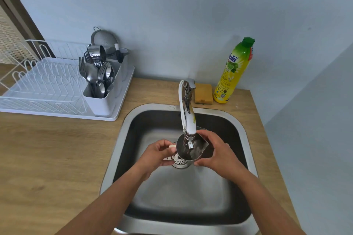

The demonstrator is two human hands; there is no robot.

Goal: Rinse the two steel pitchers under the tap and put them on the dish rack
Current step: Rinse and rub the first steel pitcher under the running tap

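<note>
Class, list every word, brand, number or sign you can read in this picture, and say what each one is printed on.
Bottle, large white brand lettering near the top: non-Latin script, cut off at the edge, not readable.
Bottle, small print and round symbols lower down: too small to read.
Pitcher, tap, rack, sponge: no text visible.

Both hands curled, facing inward

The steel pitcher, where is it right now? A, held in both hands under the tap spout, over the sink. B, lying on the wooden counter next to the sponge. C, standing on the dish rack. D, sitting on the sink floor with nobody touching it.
A: the steel pitcher is gripped by the left hand and right hand directly beneath the tap spout, above the sink.
</note>
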